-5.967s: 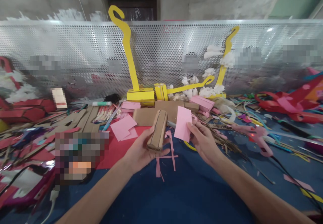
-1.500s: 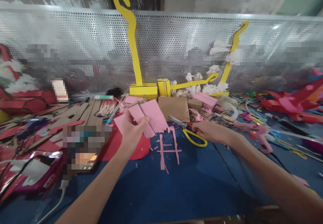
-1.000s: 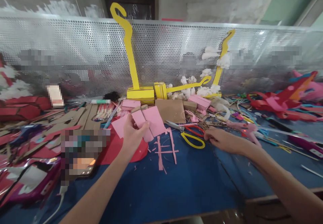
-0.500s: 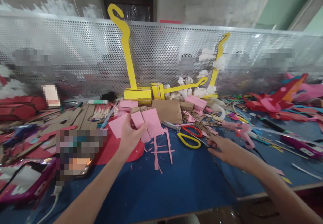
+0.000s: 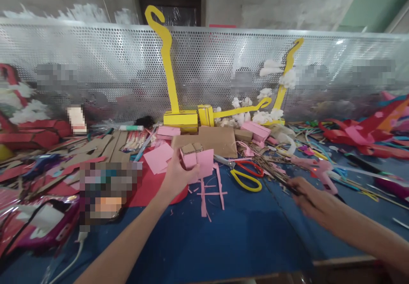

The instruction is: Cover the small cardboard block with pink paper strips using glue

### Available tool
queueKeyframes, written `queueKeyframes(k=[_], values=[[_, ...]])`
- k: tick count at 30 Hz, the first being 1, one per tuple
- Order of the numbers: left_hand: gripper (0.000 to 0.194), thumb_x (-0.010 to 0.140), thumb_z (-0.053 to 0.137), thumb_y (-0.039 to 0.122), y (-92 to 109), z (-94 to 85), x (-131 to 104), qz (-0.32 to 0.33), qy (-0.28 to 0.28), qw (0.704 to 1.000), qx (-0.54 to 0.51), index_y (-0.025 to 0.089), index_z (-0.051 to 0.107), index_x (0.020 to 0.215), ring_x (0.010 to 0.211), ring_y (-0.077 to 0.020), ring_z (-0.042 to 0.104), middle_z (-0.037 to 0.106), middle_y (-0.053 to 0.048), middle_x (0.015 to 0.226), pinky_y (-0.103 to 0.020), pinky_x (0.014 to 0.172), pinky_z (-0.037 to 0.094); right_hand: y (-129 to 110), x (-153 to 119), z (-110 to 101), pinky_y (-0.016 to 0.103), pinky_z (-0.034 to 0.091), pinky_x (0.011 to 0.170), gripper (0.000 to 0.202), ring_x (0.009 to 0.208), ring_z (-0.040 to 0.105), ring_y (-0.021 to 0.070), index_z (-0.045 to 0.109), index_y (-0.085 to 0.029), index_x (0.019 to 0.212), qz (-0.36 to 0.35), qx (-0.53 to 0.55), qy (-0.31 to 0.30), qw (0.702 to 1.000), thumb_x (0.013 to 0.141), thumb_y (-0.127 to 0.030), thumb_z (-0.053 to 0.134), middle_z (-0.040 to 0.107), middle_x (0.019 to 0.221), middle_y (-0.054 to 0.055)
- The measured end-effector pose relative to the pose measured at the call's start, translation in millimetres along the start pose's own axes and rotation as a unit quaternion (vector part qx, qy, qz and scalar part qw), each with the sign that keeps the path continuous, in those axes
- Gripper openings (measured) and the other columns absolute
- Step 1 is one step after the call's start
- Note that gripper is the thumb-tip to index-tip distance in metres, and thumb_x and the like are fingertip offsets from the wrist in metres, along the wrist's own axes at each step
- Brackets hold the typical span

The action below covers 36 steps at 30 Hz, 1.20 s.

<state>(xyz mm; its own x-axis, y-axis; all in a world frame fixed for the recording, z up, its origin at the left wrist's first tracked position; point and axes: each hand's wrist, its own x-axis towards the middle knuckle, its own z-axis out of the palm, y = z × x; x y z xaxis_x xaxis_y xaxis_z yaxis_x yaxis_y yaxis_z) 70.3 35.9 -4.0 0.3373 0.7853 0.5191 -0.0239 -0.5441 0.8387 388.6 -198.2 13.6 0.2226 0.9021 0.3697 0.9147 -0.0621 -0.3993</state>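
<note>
My left hand (image 5: 179,174) is closed around a small cardboard box (image 5: 191,148) with pink paper (image 5: 206,162) against its front. Behind that hand a loose pink sheet (image 5: 158,158) lies on red paper (image 5: 143,190). My right hand (image 5: 311,198) is closed on a thin dark tool (image 5: 292,187), whose kind I cannot make out. Left of the right hand lie scissors (image 5: 246,186) with one yellow and one red handle loop, blades pointing left. A pink glue gun (image 5: 321,171) with a small red light lies beyond the right hand. Cut pink strips (image 5: 203,198) lie between my hands.
Yellow hook-topped paper figures (image 5: 171,79) stand against a perforated metal screen (image 5: 207,58). A brown cardboard piece (image 5: 220,141) and pink boxes (image 5: 255,131) lie before them. At left are cardboard strips (image 5: 108,147) and a blurred device on a white cable (image 5: 78,252).
My left hand has tilted the piece, so the cardboard box's top now shows. My right hand has moved right, away from the scissors, with the dark tool now visible. The view has shifted slightly left.
</note>
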Motion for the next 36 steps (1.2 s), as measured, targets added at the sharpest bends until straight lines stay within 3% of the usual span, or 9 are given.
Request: queueKeyframes(k=[4, 8, 12, 16, 21, 26, 30, 33, 36], values=[[0.068, 0.075, 0.073, 0.013, 4, 1.5, -2, -0.006, -0.013, 1.000, 0.012, 0.024, 0.047, 0.137, 0.116, -0.0227, 0.066, 0.067, -0.006, 0.126, -0.040, 0.103, 0.053, -54, 39, 20, 0.039, 0.055, 0.078, 0.028, 0.093, 0.071, 0.0289, 0.066, -0.028, 0.109, -0.011, 0.075, -0.054, 0.996, 0.099, -0.040, 0.043, 0.074, 0.103, 0.012], [0.063, 0.077, 0.071, 0.014, 4, 2.6, -3, -0.023, -0.027, 0.999, 0.003, 0.023, 0.047, 0.134, 0.110, -0.0226, 0.069, 0.067, -0.007, 0.125, -0.039, 0.096, 0.056, -100, 88, 57, 0.032, 0.049, 0.071, 0.035, 0.079, 0.065, 0.0220, 0.064, -0.019, 0.117, -0.023, 0.150, -0.013, 0.988, 0.098, -0.045, 0.050, 0.069, 0.088, 0.005], [0.058, 0.078, 0.070, 0.014, 3, 3.4, -4, -0.017, -0.030, 0.999, -0.010, 0.022, 0.048, 0.130, 0.115, -0.0237, 0.067, 0.066, -0.008, 0.128, -0.040, 0.100, 0.054, -122, 117, 87, 0.027, 0.032, 0.055, 0.035, 0.056, 0.042, 0.0136, 0.067, -0.017, 0.113, -0.061, 0.281, -0.032, 0.957, 0.094, -0.045, 0.059, 0.046, 0.062, -0.006], [0.057, 0.078, 0.070, 0.014, 4, 0.9, -3, -0.026, -0.036, 0.999, 0.011, 0.022, 0.049, 0.131, 0.112, -0.0235, 0.068, 0.067, -0.008, 0.125, -0.040, 0.099, 0.055, -120, 122, 96, 0.027, 0.034, 0.058, 0.030, 0.061, 0.043, 0.0130, 0.070, -0.016, 0.091, -0.058, 0.332, -0.021, 0.941, 0.091, -0.044, 0.062, 0.050, 0.066, -0.003], [0.059, 0.078, 0.074, 0.023, 0, -16.6, 8, -0.032, 0.012, 0.999, 0.026, 0.022, 0.048, 0.131, 0.101, -0.0236, 0.070, 0.069, -0.008, 0.114, -0.041, 0.092, 0.057, -103, 118, 78, 0.026, 0.029, 0.051, 0.037, 0.055, 0.036, 0.0103, 0.064, -0.016, 0.089, -0.006, 0.401, -0.029, 0.916, 0.085, -0.053, 0.070, 0.045, 0.064, -0.005], [0.056, 0.079, 0.076, 0.026, 1, -37.7, 22, 0.076, 0.116, 0.981, 0.133, 0.022, 0.049, 0.128, 0.118, -0.0268, 0.062, 0.059, -0.011, 0.128, -0.045, 0.099, 0.053, -97, 112, 63, 0.025, 0.024, 0.049, 0.041, 0.054, 0.031, 0.0087, 0.060, -0.017, 0.084, 0.011, 0.425, -0.065, 0.903, 0.082, -0.056, 0.072, 0.041, 0.062, -0.007], [0.045, 0.085, 0.069, 0.019, 21, -36.1, 15, 0.188, 0.149, 0.933, 0.267, 0.024, 0.054, 0.127, 0.130, -0.0293, 0.053, 0.059, -0.010, 0.132, -0.051, 0.112, 0.041, -98, 109, 68, 0.024, 0.025, 0.048, 0.044, 0.054, 0.034, 0.0090, 0.061, -0.017, 0.082, 0.008, 0.431, -0.077, 0.899, 0.078, -0.059, 0.074, 0.044, 0.062, -0.006], [0.022, 0.087, 0.067, 0.014, 38, -17.5, -1, 0.285, 0.096, 0.907, 0.295, 0.025, 0.063, 0.105, 0.112, -0.0255, 0.062, 0.068, -0.005, 0.110, -0.044, 0.104, 0.046, -98, 108, 71, 0.025, 0.030, 0.051, 0.042, 0.056, 0.039, 0.0100, 0.064, -0.016, 0.082, -0.009, 0.425, -0.082, 0.902, 0.079, -0.057, 0.073, 0.047, 0.063, -0.005], [0.015, 0.093, 0.062, 0.019, 46, 8.8, -15, 0.145, -0.024, 0.962, 0.230, 0.024, 0.064, 0.107, 0.084, -0.0178, 0.065, 0.070, -0.003, 0.096, -0.031, 0.077, 0.054, -95, 105, 72, 0.026, 0.036, 0.056, 0.036, 0.061, 0.047, 0.0127, 0.067, -0.016, 0.084, -0.026, 0.396, -0.082, 0.914, 0.083, -0.051, 0.071, 0.054, 0.067, -0.002]])
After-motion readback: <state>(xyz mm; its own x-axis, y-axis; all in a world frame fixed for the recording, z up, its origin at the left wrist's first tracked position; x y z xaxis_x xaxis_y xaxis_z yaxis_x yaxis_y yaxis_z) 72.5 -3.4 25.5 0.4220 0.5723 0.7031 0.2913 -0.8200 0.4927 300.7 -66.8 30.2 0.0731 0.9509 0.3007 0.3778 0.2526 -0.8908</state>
